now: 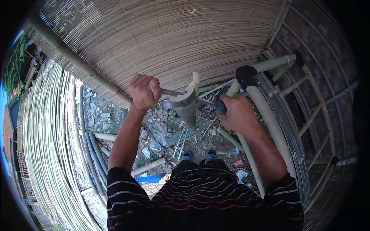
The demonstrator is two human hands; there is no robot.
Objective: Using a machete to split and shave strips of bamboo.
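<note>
A thick green bamboo pole [184,109] stands upright in front of me, its pale top split, with one piece rising above the rest. A long knife [172,92] runs across the bamboo near this top; the pole hides the middle of its blade. To the left of the bamboo, my left hand [144,92] is closed in a fist around the blade's end. On the other side, my right hand [239,117] grips the dark handle, lower and nearer to me. Both forearms reach forward.
A slatted bamboo screen [185,42] spans the far side. Bamboo framing with a black-wrapped joint [246,76] stands at right. Long thin bamboo strips [48,146] lie at left. Rubble, offcuts and litter cover the ground around my feet [210,156].
</note>
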